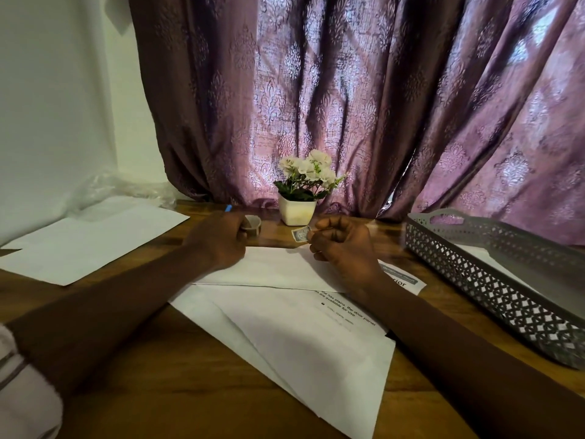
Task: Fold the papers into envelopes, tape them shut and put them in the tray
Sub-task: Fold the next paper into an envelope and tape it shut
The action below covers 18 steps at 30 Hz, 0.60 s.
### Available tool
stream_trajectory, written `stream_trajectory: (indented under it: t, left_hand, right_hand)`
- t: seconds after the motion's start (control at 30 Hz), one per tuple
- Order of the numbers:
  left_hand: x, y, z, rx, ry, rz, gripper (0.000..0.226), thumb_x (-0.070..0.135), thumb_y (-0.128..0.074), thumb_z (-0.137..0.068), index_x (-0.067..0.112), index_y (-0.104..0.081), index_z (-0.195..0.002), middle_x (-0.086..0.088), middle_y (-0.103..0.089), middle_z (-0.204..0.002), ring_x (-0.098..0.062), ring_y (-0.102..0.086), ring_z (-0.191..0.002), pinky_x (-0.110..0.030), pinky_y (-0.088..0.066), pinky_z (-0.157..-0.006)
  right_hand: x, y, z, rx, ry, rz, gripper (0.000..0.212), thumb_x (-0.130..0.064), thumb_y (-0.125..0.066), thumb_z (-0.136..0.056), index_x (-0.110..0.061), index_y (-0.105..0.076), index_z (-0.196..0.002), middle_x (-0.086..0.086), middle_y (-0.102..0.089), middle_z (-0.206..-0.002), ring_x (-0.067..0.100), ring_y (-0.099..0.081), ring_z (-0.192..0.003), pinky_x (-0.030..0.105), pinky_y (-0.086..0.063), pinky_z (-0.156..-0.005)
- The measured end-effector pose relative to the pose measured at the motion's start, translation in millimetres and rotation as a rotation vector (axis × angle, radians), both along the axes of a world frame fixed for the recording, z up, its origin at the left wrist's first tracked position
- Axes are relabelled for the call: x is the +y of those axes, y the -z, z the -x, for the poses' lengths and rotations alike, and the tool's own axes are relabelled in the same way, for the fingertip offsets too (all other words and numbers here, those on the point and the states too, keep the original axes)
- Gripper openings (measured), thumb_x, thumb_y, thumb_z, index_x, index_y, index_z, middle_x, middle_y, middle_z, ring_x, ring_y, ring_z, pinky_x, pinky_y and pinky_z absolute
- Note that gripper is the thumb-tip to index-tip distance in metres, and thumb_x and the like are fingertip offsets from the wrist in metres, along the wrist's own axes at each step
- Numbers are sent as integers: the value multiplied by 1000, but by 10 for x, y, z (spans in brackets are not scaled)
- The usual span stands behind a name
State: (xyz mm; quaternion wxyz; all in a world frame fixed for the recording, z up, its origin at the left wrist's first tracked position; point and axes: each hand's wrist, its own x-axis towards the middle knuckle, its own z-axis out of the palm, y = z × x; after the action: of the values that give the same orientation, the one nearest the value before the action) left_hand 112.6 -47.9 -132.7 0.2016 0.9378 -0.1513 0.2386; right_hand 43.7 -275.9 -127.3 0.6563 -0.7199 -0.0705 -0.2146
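A partly folded white paper (300, 327) with printed text lies in front of me on the wooden table (152, 375). My left hand (218, 239) is closed on a small roll of tape (253, 224) just beyond the paper's far edge. My right hand (343, 245) pinches a short, clear strip of tape (300, 234) pulled from the roll. A grey perforated tray (493, 280) stands at the right with white paper inside it. More blank white sheets (91, 245) lie at the left.
A small white pot of white flowers (299, 198) stands behind the hands against a purple curtain (348, 90). Crumpled clear plastic (120, 188) lies at the back left by the white wall. A blue object's tip (228, 208) pokes out beyond my left hand.
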Motion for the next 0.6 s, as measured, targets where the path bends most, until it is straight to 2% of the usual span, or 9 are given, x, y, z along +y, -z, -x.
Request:
stream_trajectory:
  t: [0.1, 0.17, 0.23, 0.33, 0.43, 0.47, 0.6]
  left_hand:
    - [-6, 27, -17, -18, 27, 14, 29, 25, -59, -93, 24, -62, -121, -10, -71, -114, -37, -65, -106, -41, -51, -86]
    - [-18, 36, 10, -122, 38, 19, 35, 34, -59, -93, 24, -56, -127, -9, -70, -115, -37, -65, -106, -39, -48, -80]
    - [-53, 6, 77, -238, 90, 17, 38, 44, -55, -93, 26, -55, -126, -6, -69, -115, -34, -65, -103, -39, -49, -78]
    - [-158, -70, 246, -345, 223, 58, 33, 50, -47, -92, 29, -62, -112, 1, -72, -104, -27, -67, -91, -35, -50, -73]
    - [-219, -58, 331, -396, 249, -180, 36, 51, -45, -93, 27, -64, -112, 1, -71, -108, -25, -66, -94, -34, -49, -74]
    - [-214, -40, 342, -379, 256, -259, 37, 53, -45, -94, 27, -64, -113, 2, -69, -112, -24, -65, -99, -34, -48, -76]
    - [-206, -50, 336, -336, 273, -342, 37, 54, -43, -97, 28, -67, -107, 4, -66, -114, -21, -62, -102, -33, -46, -78]
  right_hand:
    - [-14, 11, -12, 8, -19, -7, 34, 13, -64, -91, -10, -66, -117, 2, -70, -67, 11, -61, -58, 27, -54, -60]
    - [-12, 0, 5, 10, -27, -1, 34, 10, -60, -95, -9, -69, -122, 10, -69, -78, 11, -60, -61, 24, -53, -58]
    - [-9, -8, 21, 11, -13, 23, 25, 5, -61, -97, -11, -75, -110, 11, -71, -84, 12, -59, -65, 23, -52, -58]
    - [-5, -22, 55, 10, -3, 10, 20, 2, -65, -96, -13, -77, -92, 8, -74, -83, 13, -61, -66, 24, -51, -60]
    - [-23, -50, 93, 24, 21, 12, 4, -7, -73, -92, -6, -77, -93, 5, -75, -79, 12, -63, -64, 23, -51, -58]
    - [-35, -59, 98, 32, 40, 16, 7, -10, -76, -90, -4, -76, -94, 5, -76, -79, 11, -63, -63, 22, -51, -57]
    - [-120, -130, 121, 70, 100, 2, 8, -11, -77, -90, -5, -74, -95, 14, -77, -87, 15, -64, -68, 26, -50, -58]
